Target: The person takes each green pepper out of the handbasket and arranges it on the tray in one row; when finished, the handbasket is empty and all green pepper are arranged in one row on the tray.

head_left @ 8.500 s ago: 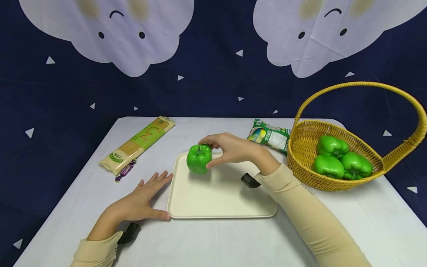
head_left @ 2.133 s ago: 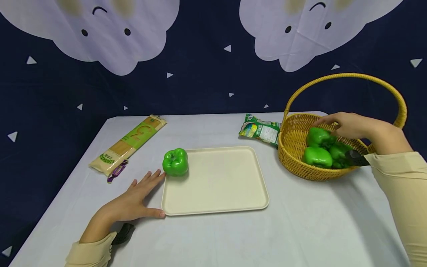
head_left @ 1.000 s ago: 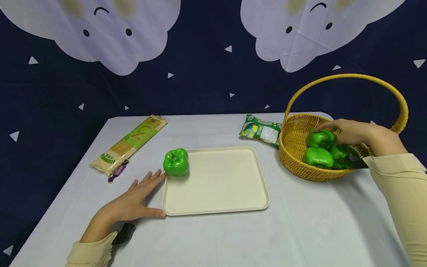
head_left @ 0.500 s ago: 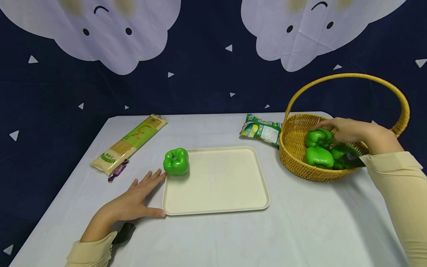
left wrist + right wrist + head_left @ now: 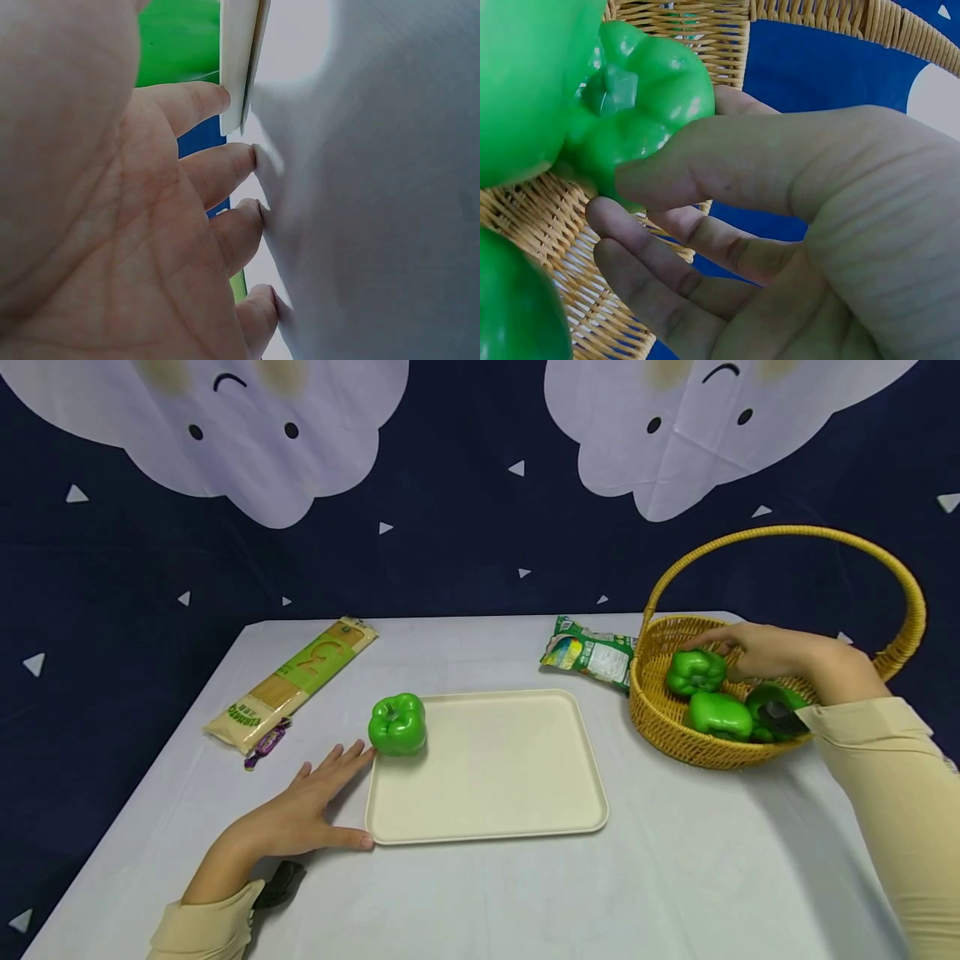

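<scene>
My right hand reaches into the wicker basket and grips a green bell pepper. In the right wrist view the thumb lies on that bell pepper, with fingers behind and below it. Two more green bell peppers, a front one and a right one, sit in the basket; the right one is partly hidden by the wrist camera. My left hand rests with spread fingers on the table, touching the left edge of the cream tray. Another bell pepper stands in the tray's far left corner.
A noodle packet lies at the back left, with a purple-wrapped candy beside it. Behind the basket's left side is a green snack bag. The basket's tall handle arches above the right hand.
The right hand has gone from placing a bell pepper on the tray to the basket. It now grips another there and has shifted it left. The left hand stays at the tray edge.
</scene>
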`<state>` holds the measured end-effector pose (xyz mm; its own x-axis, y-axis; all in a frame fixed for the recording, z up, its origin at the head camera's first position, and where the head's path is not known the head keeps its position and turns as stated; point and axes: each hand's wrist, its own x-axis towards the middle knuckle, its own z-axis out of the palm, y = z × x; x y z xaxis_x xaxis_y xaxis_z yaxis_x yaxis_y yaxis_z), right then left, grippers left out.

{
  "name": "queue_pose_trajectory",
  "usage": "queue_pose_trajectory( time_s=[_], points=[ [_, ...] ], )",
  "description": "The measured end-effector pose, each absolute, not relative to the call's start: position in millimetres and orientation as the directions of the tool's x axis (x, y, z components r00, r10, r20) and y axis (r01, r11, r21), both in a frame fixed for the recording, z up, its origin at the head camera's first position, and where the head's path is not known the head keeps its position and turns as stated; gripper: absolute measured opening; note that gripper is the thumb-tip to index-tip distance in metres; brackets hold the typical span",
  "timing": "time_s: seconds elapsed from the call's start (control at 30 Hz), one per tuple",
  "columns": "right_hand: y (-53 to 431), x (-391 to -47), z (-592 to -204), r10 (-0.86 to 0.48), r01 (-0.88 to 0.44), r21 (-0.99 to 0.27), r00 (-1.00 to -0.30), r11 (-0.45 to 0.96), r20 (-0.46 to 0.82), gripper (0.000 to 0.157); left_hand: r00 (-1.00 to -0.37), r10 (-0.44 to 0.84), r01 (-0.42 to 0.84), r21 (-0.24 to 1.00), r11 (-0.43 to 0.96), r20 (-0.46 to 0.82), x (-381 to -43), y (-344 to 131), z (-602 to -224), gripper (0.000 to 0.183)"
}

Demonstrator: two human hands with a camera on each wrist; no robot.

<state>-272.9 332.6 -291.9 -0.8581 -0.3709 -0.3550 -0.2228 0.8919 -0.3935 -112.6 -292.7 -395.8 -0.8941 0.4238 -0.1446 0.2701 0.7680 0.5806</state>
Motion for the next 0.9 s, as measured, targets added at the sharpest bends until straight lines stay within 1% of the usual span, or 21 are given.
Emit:
queue_pose_trajectory(
  time_s=[0.27, 0.43, 0.67, 0.8, 0.9],
  points=[
    [325, -279, -294, -0.377, -0.171, -0.464, -0.837, 0.869, -0.396, 0.076, -0.894, 0.426, 0.276, 0.579, 0.767, -0.137, -113, -292, -396, 0.120],
    [324, -283, -296, -0.358, -0.151, -0.463, -0.844, 0.873, -0.399, 0.078, -0.894, 0.427, 0.278, 0.580, 0.766, -0.135, -113, -293, -396, 0.119],
    [325, -288, -299, -0.369, -0.250, -0.369, -0.881, 0.895, -0.298, 0.079, -0.894, 0.425, 0.272, 0.585, 0.764, -0.140, -113, -293, -396, 0.120],
    [324, -292, -302, -0.380, -0.256, -0.391, -0.881, 0.884, -0.282, 0.080, -0.894, 0.424, 0.269, 0.586, 0.765, -0.143, -113, -293, -396, 0.120],
    [322, -294, -305, -0.382, -0.267, -0.383, -0.886, 0.884, -0.264, 0.077, -0.894, 0.423, 0.269, 0.584, 0.766, -0.144, -114, -293, -396, 0.120]
  ],
)
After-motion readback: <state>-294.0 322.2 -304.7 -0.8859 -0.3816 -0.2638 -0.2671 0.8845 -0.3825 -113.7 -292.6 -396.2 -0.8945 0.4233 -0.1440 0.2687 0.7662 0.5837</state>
